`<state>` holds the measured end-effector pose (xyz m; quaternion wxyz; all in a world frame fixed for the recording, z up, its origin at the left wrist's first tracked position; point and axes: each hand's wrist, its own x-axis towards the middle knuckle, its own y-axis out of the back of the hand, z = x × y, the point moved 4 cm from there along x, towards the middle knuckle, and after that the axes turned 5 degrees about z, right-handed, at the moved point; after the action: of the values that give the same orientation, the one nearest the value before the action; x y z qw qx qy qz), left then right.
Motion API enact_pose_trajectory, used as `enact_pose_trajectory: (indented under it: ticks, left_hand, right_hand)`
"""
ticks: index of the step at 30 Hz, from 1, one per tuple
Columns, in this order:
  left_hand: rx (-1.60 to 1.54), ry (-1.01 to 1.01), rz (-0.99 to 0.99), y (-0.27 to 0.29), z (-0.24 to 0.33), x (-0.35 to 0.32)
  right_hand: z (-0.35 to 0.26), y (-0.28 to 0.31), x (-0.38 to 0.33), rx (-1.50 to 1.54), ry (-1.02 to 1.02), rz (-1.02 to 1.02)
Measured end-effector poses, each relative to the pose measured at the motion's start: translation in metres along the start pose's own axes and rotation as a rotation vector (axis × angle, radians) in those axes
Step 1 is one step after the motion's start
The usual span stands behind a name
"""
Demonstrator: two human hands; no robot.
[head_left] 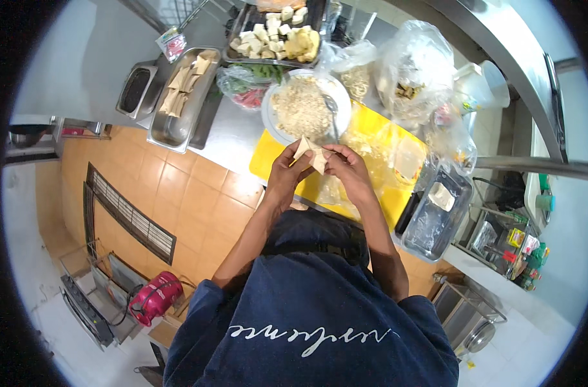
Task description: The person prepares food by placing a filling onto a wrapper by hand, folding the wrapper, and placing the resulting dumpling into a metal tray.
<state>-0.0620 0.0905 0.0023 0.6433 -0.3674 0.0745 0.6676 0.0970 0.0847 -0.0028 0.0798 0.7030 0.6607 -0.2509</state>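
Between my two hands is a small, pale folded dough wrapper (312,153), held just above the near edge of a yellow cutting board (379,193). My left hand (286,171) pinches its left side; my right hand (347,169) grips the right side with thumb and fingers. Whether filling is inside cannot be seen. Just beyond them, a white bowl (268,117) contains crumbly pale filling (300,108) and a metal spoon (333,111). On the board's right part lies a flat pale wrapper (410,158), near clear plastic film.
Folded pieces (186,84) lie in a steel pan (167,134) at the left. White cubes fill part of a dark tray (229,59) at the back. Plastic bags (415,64) crowd the back right. A metal tray (429,226) with one pale wrapper stands right.
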Motion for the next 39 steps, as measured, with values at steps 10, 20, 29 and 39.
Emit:
enact_pose_trajectory:
  ticks: [10, 20, 29, 39]
  left_hand:
    - [-0.081, -0.008, 0.030, 0.115, 0.081, 0.025]
    - [-0.076, -0.141, 0.091, 0.198, 0.152, 0.051]
    - [-0.142, -0.141, 0.111, 0.248, 0.176, 0.073]
    - [-0.251, -0.073, 0.185, 0.283, 0.179, 0.082]
  right_hand:
    - [-0.014, -0.133, 0.055, -0.093, 0.014, -0.083]
    - [-0.021, -0.245, 0.118, -0.034, -0.011, -0.247]
    - [-0.025, -0.303, 0.171, -0.141, -0.015, -0.298]
    - [-0.009, -0.343, 0.199, -0.343, -0.018, -0.382]
